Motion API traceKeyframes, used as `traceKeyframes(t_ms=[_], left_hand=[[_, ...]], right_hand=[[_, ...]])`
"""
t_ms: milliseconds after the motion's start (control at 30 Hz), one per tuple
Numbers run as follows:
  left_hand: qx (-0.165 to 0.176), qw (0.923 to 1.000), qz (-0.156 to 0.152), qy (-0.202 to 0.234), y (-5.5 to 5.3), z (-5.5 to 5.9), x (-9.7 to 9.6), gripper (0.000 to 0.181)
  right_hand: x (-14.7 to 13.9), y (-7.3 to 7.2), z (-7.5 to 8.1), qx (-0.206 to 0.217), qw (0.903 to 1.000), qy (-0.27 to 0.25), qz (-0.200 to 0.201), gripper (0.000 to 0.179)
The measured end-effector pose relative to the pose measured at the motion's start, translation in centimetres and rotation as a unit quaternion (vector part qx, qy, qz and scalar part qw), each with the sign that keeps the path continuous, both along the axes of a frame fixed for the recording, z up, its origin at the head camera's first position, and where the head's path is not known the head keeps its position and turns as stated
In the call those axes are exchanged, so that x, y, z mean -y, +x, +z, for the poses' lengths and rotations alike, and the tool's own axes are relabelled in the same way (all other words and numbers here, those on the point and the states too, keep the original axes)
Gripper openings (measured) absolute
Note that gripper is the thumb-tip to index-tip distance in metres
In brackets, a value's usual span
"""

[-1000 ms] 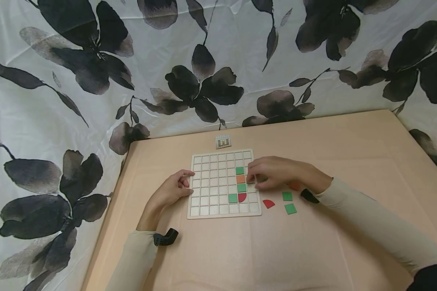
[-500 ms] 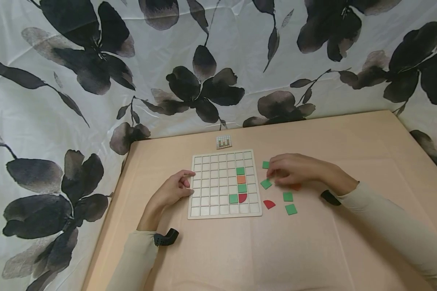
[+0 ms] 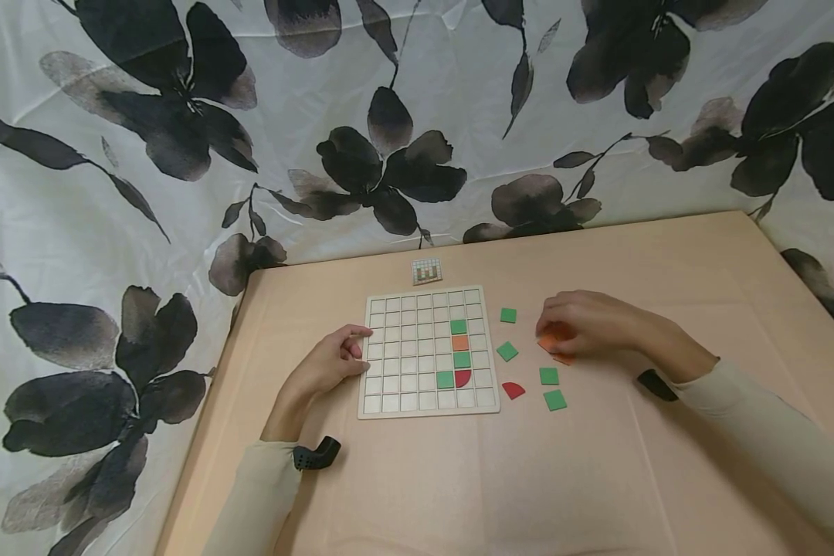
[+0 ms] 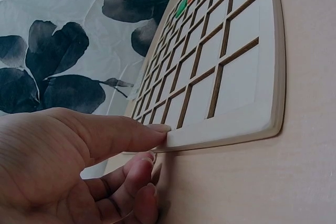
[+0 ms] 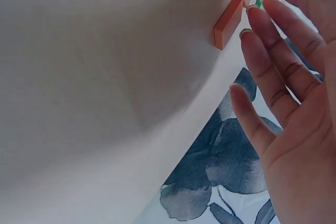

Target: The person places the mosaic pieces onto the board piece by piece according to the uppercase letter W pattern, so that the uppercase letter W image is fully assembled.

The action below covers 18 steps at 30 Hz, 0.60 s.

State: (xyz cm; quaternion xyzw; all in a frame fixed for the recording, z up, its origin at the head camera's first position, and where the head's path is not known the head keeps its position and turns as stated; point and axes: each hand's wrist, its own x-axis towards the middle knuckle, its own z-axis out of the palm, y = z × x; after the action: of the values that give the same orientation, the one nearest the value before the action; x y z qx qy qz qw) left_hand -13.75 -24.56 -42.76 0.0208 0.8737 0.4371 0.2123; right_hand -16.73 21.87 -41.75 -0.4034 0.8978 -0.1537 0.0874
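Observation:
A white square board (image 3: 400,319) with a raised grid lies on the table. In its cells sit green squares (image 3: 462,360), an orange square (image 3: 460,342) and a red quarter circle (image 3: 462,378). At the board's left edge is my left hand (image 3: 325,360); in the left wrist view its thumb (image 4: 131,134) lies on the rim while the other fingers curl below. My right hand (image 3: 587,324) is over a small cluster of orange pieces (image 3: 547,342) right of the board. The right wrist view shows its fingers extended, fingertips close beside an orange piece (image 5: 229,22).
Between the board and my right hand lie loose green squares (image 3: 507,351) and a red quarter circle (image 3: 513,390). Behind the board is a small card (image 3: 427,271) with a grid pattern. A floral cloth (image 3: 250,116) hangs along the table's far and left edges.
My right hand has moved right, from the board's right edge past the green squares to the orange pieces. Two green squares it had hidden now show. My left hand stays at the board.

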Motion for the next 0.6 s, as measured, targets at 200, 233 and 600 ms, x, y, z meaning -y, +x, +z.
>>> traceKeyframes(t_ms=[200,233,600], left_hand=[[0.001,1.0000,-0.002,-0.001,0.00,-0.07,0.00,0.057],[0.001,1.0000,-0.002,-0.002,-0.01,-0.07,0.03,0.057],[0.001,1.0000,-0.005,0.000,-0.01,0.06,0.06,0.058]], right_hand=[[-0.03,0.38,-0.03,-0.026,0.9996,0.005,-0.011,0.023],[0.00,0.40,-0.07,-0.029,0.9995,0.007,-0.014,0.023],[0.84,0.73,-0.23,-0.032,0.9987,0.014,-0.037,0.025]])
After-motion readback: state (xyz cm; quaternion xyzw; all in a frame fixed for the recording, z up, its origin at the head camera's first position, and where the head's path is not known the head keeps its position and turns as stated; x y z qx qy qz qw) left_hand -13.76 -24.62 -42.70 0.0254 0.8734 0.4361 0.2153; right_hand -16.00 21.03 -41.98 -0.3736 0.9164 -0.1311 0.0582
